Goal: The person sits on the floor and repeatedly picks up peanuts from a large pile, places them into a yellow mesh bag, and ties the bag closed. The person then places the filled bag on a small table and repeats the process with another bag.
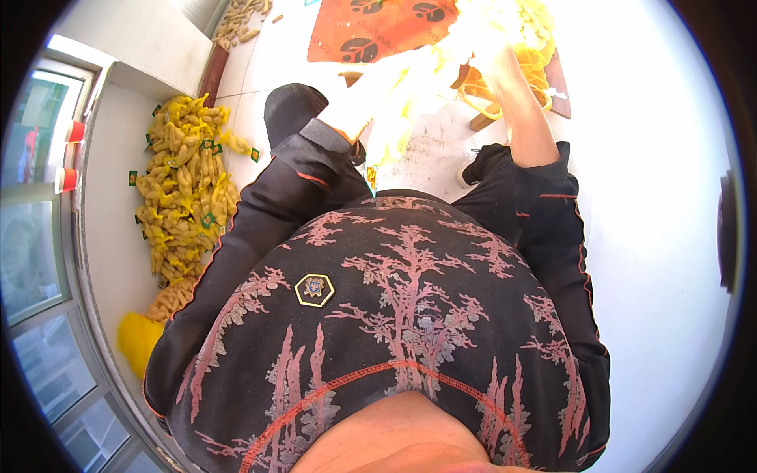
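Note:
Strong glare washes out both my hands. My left hand (pixel 439 54) reaches forward from a dark cuff, its fingers lost in the light. Close by is my right hand (pixel 488 52), whose wrist shows but whose grip cannot be made out. A washed-out yellow mesh bag (pixel 401 127) hangs below my hands, between the forearms, with a printed tag (pixel 371 177) at its lower end. Which hand bears it is hidden by the glare. Beyond my right wrist, more yellow netting (pixel 535 65) and pale produce lie over a wooden stand (pixel 559 88).
A heap of yellow mesh bags (pixel 186 183) of tan, root-like produce lies along the left wall. Loose produce (pixel 239 23) is on the floor at far left. An orange printed sheet (pixel 378 32) is ahead. Red-and-white paper cups (pixel 68 180) stand on the window ledge.

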A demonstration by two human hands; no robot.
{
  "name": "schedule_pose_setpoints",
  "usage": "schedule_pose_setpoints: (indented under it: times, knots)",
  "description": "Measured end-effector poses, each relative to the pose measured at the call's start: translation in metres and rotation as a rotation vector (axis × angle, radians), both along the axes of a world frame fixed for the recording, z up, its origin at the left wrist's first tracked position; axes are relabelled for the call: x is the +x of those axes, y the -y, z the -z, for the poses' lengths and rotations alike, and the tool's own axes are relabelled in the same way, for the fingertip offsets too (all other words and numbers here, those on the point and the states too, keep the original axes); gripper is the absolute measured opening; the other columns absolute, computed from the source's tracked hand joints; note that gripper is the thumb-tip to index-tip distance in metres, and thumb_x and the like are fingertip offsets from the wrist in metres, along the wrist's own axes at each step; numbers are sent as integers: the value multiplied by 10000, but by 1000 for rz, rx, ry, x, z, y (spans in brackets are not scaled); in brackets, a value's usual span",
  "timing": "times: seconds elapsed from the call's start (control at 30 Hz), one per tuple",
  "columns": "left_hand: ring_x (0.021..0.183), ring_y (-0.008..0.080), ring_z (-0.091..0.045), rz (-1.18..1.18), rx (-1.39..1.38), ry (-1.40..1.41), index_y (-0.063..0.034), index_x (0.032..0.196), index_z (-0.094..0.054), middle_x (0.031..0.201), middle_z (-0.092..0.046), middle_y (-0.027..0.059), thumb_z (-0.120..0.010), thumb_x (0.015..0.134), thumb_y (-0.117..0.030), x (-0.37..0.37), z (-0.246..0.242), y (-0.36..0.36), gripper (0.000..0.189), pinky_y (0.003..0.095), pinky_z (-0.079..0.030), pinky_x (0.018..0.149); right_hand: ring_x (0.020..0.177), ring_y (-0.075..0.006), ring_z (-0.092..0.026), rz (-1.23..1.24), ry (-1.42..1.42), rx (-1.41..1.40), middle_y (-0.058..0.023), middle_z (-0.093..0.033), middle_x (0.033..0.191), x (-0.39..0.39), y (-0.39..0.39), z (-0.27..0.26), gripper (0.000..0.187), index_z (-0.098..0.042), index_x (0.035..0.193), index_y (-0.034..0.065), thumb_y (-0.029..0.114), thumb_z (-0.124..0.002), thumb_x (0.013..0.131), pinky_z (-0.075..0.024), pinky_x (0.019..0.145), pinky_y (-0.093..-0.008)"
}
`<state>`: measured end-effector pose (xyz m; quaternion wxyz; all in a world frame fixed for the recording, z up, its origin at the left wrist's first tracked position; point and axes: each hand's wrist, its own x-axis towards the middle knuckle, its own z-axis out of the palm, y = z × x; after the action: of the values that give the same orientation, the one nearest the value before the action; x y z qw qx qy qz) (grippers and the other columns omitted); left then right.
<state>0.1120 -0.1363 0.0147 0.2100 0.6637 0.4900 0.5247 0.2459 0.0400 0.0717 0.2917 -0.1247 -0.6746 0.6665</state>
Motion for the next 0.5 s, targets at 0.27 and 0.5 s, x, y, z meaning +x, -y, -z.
schedule_pose_setpoints:
  times: [0.27, 0.5]
  knots:
    - [1090, 165, -559, -56, -198, -300, -2, 1217, -583, 1207, -599, 122, -548, 921, -127, 24, -61, 34, 324, 327, -503, 826, 626, -114, -594, 697, -127, -231, -59, -639, 767, 28, -19, -8, 127, -656, 939, -31, 6, -600, 832, -494, 556, -241]
    - [966, 148, -569, 236, -557, 390, -16, 1242, -562, 1114, -632, 100, -546, 946, -185, 21, -49, 51, 341, 305, -494, 796, 849, -189, -666, -128, 170, 793, -119, -706, 959, 33, 53, -38, 389, -630, 1136, -52, 165, -683, 818, -522, 829, -319]
